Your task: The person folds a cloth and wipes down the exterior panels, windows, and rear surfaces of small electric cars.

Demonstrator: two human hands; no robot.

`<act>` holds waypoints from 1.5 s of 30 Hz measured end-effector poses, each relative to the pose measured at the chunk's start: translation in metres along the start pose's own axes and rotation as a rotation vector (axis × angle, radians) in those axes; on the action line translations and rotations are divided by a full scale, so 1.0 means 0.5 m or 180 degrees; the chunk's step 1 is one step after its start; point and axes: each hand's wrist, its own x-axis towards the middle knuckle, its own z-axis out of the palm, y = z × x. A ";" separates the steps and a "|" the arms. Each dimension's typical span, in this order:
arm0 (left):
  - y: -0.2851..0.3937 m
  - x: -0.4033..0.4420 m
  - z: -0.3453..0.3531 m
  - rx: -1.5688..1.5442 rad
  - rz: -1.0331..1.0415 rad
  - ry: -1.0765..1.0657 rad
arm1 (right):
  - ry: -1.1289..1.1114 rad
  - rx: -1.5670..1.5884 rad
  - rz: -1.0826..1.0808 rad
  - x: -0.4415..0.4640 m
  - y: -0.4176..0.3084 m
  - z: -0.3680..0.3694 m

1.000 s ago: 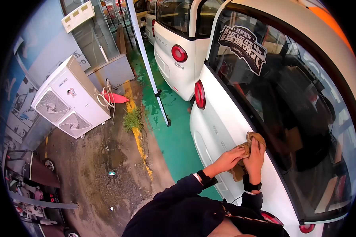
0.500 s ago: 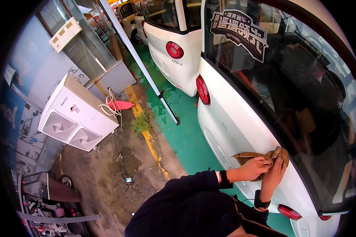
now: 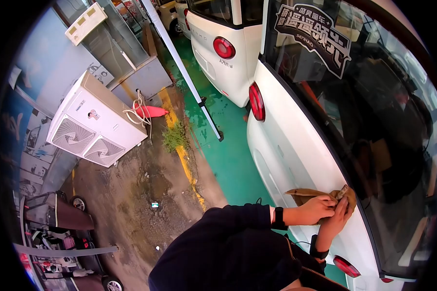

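A brown cloth [image 3: 301,193] lies bunched against the white rear panel [image 3: 301,157] of a small car, just below the dark rear window. My left hand [image 3: 318,209] comes in from the left, its fingers closed on the cloth's folds. From below, my right hand [image 3: 339,217] wraps round the cloth's right end, touching my left fingertips. A short, pale, narrow piece [image 3: 343,191] sticks up between the fingers; I cannot make out what it is. My fingers and the folds hide part of the cloth. Each wrist wears a black band.
A second white car [image 3: 223,72] stands beyond. A slanting metal pole [image 3: 184,72] ends over the green floor [image 3: 228,165]. At left are an air-conditioner unit [image 3: 97,121] with coiled hoses, a weed [image 3: 175,137] and a wheeled vehicle [image 3: 63,233].
The view has shifted slightly, so surroundings appear displaced. Both hands stay on the brown cloth, with my left fingers nearer the pale piece and my right fingers.
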 end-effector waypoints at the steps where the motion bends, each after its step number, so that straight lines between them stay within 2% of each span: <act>1: -0.002 -0.001 0.003 -0.0013 -0.0030 0.0052 | -0.0036 -0.0033 0.0037 -0.002 0.003 0.002; 3: -0.007 -0.005 0.006 -0.0024 -0.0029 -0.0035 | 0.0000 -0.0054 -0.0067 -0.002 0.006 0.007; 7: -0.004 -0.010 0.010 0.0136 0.0029 0.0212 | 0.0175 -0.0058 -0.0195 -0.002 0.000 0.012; 8: -0.004 -0.011 0.008 -0.0029 -0.0086 0.0051 | 0.0185 -0.0003 -0.0209 -0.002 -0.002 0.012; 11: -0.011 -0.013 0.001 -0.0066 -0.0029 0.0247 | 0.0163 -0.0076 -0.0235 -0.001 0.008 0.020; 12: -0.017 -0.017 -0.007 -0.0105 -0.0073 0.0042 | 0.0081 0.0010 -0.0251 0.001 0.005 0.009; 14: -0.009 -0.018 -0.035 -0.0167 -0.0075 0.0409 | -0.0168 0.0452 -0.0278 0.017 0.006 -0.020; 15: -0.008 -0.021 -0.040 -0.0391 -0.0214 0.0567 | -0.0166 0.0593 -0.0343 0.013 0.021 -0.022; 17: 0.002 -0.021 -0.069 -0.1108 -0.0994 0.0466 | -0.0315 0.0750 -0.0291 0.020 0.017 -0.056; 18: -0.004 -0.027 -0.059 -0.1076 -0.0956 0.1010 | -0.0179 0.0748 -0.0315 0.019 0.028 -0.058; 20: -0.021 -0.027 -0.076 -0.1474 -0.1598 0.1210 | -0.0067 0.0778 -0.0093 0.019 0.030 -0.070; 21: -0.029 -0.024 -0.096 -0.1632 -0.1739 0.1286 | 0.0152 0.0731 -0.0208 0.020 0.038 -0.070; 22: -0.040 -0.024 -0.109 -0.1601 -0.1674 0.1453 | 0.0217 0.0971 0.0183 0.020 0.047 -0.066; 23: -0.056 -0.027 -0.121 -0.1586 -0.1786 0.1464 | 0.0290 0.1229 0.0550 0.020 0.053 -0.063; 27: -0.090 -0.038 -0.155 -0.1395 -0.2051 0.1504 | 0.0695 0.0992 0.0459 0.033 0.061 -0.048; 30: -0.109 -0.043 -0.168 -0.1435 -0.2104 0.1433 | 0.1099 0.1268 0.0620 0.054 0.029 -0.054; 34: -0.075 -0.022 -0.205 -0.1199 -0.2265 0.1169 | 0.0914 0.0854 0.0543 0.068 0.038 -0.061; 36: -0.067 -0.011 -0.206 -0.1183 -0.2301 0.1011 | 0.0823 0.1088 0.0717 0.068 0.053 -0.068; 38: -0.066 0.009 -0.198 -0.1587 -0.2130 0.1393 | 0.0688 0.1787 0.1096 0.071 0.077 -0.092; 39: -0.069 0.020 -0.197 -0.1617 -0.2083 0.1360 | 0.0744 0.1758 0.1110 0.073 0.077 -0.113; 41: -0.077 0.047 -0.198 -0.0611 -0.1136 0.1255 | 0.1226 0.2366 0.1011 0.077 0.074 -0.162; 43: -0.033 0.122 -0.215 -0.0110 -0.0005 0.1056 | 0.1548 0.1865 0.0415 0.091 0.094 -0.207; 45: -0.008 0.186 -0.221 0.0089 0.0854 0.1174 | 0.2203 0.1463 -0.0208 0.110 0.113 -0.261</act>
